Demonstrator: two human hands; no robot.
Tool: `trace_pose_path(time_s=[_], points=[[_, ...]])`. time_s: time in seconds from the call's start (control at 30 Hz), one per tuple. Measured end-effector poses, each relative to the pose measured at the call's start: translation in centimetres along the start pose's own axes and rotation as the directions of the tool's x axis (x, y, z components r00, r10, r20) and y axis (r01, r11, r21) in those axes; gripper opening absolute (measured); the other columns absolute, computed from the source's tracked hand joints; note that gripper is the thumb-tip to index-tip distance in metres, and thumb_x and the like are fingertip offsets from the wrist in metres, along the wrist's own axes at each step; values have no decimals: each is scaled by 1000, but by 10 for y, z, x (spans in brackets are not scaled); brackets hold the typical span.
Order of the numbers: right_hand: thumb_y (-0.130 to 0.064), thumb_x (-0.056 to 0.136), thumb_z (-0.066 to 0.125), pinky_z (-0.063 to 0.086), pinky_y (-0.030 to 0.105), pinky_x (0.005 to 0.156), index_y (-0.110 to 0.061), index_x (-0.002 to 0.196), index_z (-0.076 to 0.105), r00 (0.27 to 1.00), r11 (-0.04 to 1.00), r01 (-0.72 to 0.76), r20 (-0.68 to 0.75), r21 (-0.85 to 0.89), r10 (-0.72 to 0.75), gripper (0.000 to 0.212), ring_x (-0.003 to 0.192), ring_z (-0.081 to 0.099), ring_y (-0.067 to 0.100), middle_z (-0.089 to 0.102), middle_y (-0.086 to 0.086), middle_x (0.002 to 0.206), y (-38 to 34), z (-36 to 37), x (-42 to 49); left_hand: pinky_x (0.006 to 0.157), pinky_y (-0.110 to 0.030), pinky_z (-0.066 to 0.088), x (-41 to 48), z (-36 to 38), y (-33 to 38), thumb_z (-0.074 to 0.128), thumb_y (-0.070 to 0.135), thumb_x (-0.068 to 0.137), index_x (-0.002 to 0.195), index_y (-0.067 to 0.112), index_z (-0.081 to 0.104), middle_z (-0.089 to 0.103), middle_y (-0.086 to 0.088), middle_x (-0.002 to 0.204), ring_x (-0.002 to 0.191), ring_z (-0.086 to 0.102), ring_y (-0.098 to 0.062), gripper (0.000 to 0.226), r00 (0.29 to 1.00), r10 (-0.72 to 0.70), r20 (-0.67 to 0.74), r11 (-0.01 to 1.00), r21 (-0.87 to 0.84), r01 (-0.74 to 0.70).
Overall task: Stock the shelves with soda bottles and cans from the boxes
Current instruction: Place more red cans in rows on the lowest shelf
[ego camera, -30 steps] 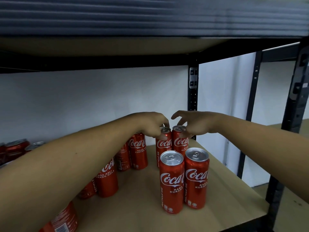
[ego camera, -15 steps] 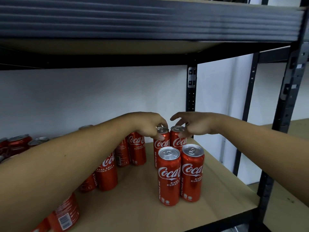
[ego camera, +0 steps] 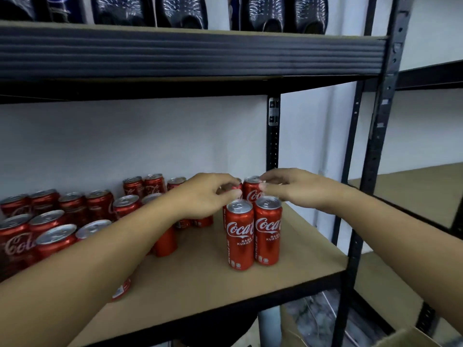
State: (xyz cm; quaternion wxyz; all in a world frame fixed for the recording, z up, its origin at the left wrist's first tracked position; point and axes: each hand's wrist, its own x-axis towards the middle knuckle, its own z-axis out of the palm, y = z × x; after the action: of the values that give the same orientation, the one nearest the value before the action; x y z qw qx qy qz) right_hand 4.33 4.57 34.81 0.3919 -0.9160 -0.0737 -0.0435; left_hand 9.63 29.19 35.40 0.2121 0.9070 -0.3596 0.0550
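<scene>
Two red Coca-Cola cans (ego camera: 253, 236) stand side by side near the right end of the brown shelf board (ego camera: 205, 279). Behind them stand two more cans. My left hand (ego camera: 205, 196) curls its fingers round the top of the rear left can (ego camera: 234, 190), which is mostly hidden. My right hand (ego camera: 290, 189) pinches the rim of the rear right can (ego camera: 251, 192) with thumb and fingers. Both cans look to stand on the shelf.
Several more red cans (ego camera: 62, 221) fill the left and back of the shelf. Dark bottles (ego camera: 180, 11) stand on the shelf above. Black metal uprights (ego camera: 375, 156) frame the right side. A cardboard box (ego camera: 406, 339) sits at the bottom right.
The camera has pulled back and tilted up, showing the upper shelf and more cans on the left. Both hands stay at the tops of the rear cans, fingers closed tighter.
</scene>
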Motion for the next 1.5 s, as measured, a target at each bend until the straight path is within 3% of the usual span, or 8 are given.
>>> trace_pose_path(time_s=[0.13, 0.3, 0.43, 0.67, 0.9, 1.17, 1.33, 1.5], points=[[-49, 89, 72, 53, 30, 99, -28, 146, 48, 995, 997, -29, 93, 70, 22, 65, 118, 62, 8, 60, -9, 136, 2, 12, -19, 100, -27, 49, -23, 11, 8, 57, 62, 92, 149, 33, 47, 59, 11, 139, 121, 58, -6, 65, 998, -15, 58, 999, -34, 17], [-33, 85, 82, 49, 39, 107, -29, 150, 43, 994, 998, -25, 103, 52, 19, 77, 128, 55, 13, 52, -6, 148, -5, 17, -27, 112, -34, 45, -27, 20, 8, 75, 62, 81, 157, 33, 35, 50, 12, 153, 136, 51, -10, 90, 996, -31, 88, 999, -11, 32], [-31, 88, 79, 41, 24, 104, -29, 150, 44, 995, 997, 35, 93, -62, -29, 71, 126, 52, 5, 54, -11, 143, -11, 15, -30, 110, -35, 47, -29, 19, 11, 76, 61, 81, 156, 33, 36, 53, 12, 150, 134, 54, -11, 90, 996, -26, 87, 999, -30, 28], [-44, 91, 72, 39, 18, 97, -30, 147, 51, 994, 969, 103, 54, -226, -93, 61, 128, 53, 3, 57, -14, 142, -29, 1, -32, 103, -33, 51, -40, -9, 10, 74, 64, 81, 149, 36, 46, 60, 7, 140, 121, 60, -9, 78, 998, -50, 34, 997, 55, 48], [-46, 91, 69, 42, 24, 104, -32, 144, 53, 974, 875, 227, 120, -427, -194, 58, 126, 53, 2, 57, -16, 143, -83, 12, -21, 105, -36, 50, -63, -63, -5, 74, 57, 84, 141, 29, 56, 63, 8, 136, 120, 60, -12, 65, 993, -110, 46, 961, 260, 94], [-49, 87, 73, 44, 30, 106, -29, 147, 50, 939, 799, 333, 254, -501, -232, 67, 129, 53, 12, 55, -11, 145, -149, 75, 12, 86, -34, 52, -96, -113, -38, 75, 54, 84, 127, 29, 62, 67, 10, 116, 99, 60, -14, 51, 964, -238, 116, 855, 497, 151], [-47, 83, 77, 46, 30, 84, -25, 138, 55, 947, 764, 307, 260, -567, -188, 63, 110, 58, 18, 62, -3, 134, -172, 122, 46, 77, -33, 53, -92, -115, -67, 78, 50, 81, 121, 29, 63, 68, 6, 111, 94, 64, -15, 47, 932, -351, 93, 827, 497, 262], [-44, 85, 75, 48, 31, 90, -22, 148, 44, 973, 794, 184, 223, -579, -63, 74, 123, 57, 24, 57, 2, 141, -172, 157, 75, 75, -29, 50, -73, -105, -88, 81, 43, 82, 125, 24, 64, 68, 5, 114, 99, 66, -19, 50, 897, -426, 117, 827, 453, 333]])
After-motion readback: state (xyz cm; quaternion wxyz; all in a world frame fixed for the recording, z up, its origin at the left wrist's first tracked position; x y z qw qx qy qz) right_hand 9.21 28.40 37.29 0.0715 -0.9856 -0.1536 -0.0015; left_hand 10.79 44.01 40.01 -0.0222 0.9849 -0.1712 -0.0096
